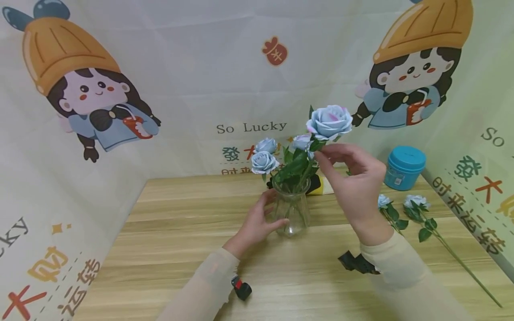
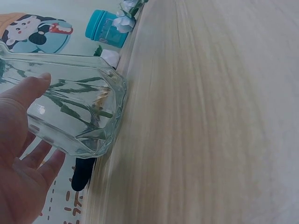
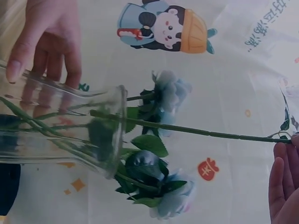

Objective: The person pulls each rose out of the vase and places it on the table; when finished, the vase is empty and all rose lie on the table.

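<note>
In the head view, the left hand (image 1: 257, 225) curved round the vase (image 1: 292, 214) at the centre of the bench (image 1: 168, 254), while the right hand (image 1: 355, 183) pinched a rose (image 1: 330, 123) above it, fingertips nearly together. The jar (image 1: 406, 168) stood at the right.

In the left wrist view, the left thumb crossed the vase, left of frame, its fingers slightly spread behind.

In the right wrist view, the stem (image 3: 196, 129) ran from the right edge to the vase's mouth; whether inside was unclear.

Place: booth-like; home or studio, I cannot tell. Around me: printed cloth (image 1: 192, 67), cartoon figures (image 1: 114, 122), "So Lucky" lettering (image 1: 251, 128). Before me: wood-grain bench (image 1: 168, 218).
</note>
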`<state>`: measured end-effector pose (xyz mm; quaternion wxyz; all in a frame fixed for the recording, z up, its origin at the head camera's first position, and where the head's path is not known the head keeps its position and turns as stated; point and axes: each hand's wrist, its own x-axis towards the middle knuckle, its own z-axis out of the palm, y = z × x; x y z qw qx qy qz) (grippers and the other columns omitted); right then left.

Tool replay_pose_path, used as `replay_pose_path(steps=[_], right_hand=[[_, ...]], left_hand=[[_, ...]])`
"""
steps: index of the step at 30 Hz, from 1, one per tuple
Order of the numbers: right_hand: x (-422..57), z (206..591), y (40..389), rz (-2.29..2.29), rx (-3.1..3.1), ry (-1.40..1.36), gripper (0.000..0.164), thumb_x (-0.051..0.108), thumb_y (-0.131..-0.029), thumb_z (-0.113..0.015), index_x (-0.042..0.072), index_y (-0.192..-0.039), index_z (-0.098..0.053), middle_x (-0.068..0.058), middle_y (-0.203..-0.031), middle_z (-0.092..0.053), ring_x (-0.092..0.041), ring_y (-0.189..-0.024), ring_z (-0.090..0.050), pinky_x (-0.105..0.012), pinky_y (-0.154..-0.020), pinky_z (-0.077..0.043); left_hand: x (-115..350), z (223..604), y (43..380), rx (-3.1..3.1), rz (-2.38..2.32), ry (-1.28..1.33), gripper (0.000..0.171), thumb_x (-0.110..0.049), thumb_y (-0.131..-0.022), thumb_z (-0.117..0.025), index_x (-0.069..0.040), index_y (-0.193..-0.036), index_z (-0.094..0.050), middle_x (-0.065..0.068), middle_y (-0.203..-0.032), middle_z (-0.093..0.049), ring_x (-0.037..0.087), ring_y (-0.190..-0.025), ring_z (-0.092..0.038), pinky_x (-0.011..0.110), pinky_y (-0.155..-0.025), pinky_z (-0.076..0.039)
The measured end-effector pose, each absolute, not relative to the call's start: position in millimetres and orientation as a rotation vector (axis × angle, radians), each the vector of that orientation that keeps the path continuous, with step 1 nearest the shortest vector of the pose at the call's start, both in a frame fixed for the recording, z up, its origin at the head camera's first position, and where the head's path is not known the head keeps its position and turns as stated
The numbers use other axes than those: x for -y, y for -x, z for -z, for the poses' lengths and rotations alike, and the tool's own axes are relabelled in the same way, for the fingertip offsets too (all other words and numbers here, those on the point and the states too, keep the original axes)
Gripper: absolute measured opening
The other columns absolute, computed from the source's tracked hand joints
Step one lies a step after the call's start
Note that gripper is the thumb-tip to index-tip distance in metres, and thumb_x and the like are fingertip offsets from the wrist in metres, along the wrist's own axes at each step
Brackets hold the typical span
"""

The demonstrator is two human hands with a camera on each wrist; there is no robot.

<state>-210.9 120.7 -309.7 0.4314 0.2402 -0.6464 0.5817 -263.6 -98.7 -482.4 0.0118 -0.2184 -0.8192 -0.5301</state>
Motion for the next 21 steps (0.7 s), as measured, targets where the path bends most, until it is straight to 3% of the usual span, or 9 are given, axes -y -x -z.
replay_pose_path(steps=[3,12,21], right_hand=[[-127,303,208,-1.484,1.566,-0.583,0.013,-0.010,-0.083,-0.079,-0.008,-0.095,-0.076,0.009,-0.091,-0.077,-0.007,-0.079,-0.073,-0.019,-0.077,-0.062],[-140,288,198,-1.631,1.400,-0.571,0.019,-0.008,-0.083,-0.080,-0.018,-0.095,-0.071,-0.005,-0.089,-0.078,-0.015,-0.079,-0.075,-0.023,-0.078,-0.063],[-162,292,193,-1.621,1.466,-0.597,0.016,-0.014,-0.081,-0.077,-0.022,-0.093,-0.069,-0.005,-0.088,-0.078,-0.014,-0.078,-0.074,-0.022,-0.080,-0.063]], left_hand=[[98,482,263,2.553,1.653,0.682,0.089,-0.013,-0.085,-0.085,-0.009,-0.157,-0.033,0.016,-0.157,-0.046,0.033,-0.144,-0.047,0.041,-0.117,-0.049],[99,483,264,2.540,1.659,0.698,0.089,-0.012,-0.085,-0.086,-0.008,-0.156,-0.034,0.017,-0.156,-0.047,0.034,-0.143,-0.048,0.044,-0.116,-0.049],[99,482,263,2.550,1.648,0.694,0.088,-0.013,-0.085,-0.086,-0.008,-0.156,-0.034,0.016,-0.156,-0.047,0.033,-0.143,-0.048,0.042,-0.116,-0.050]])
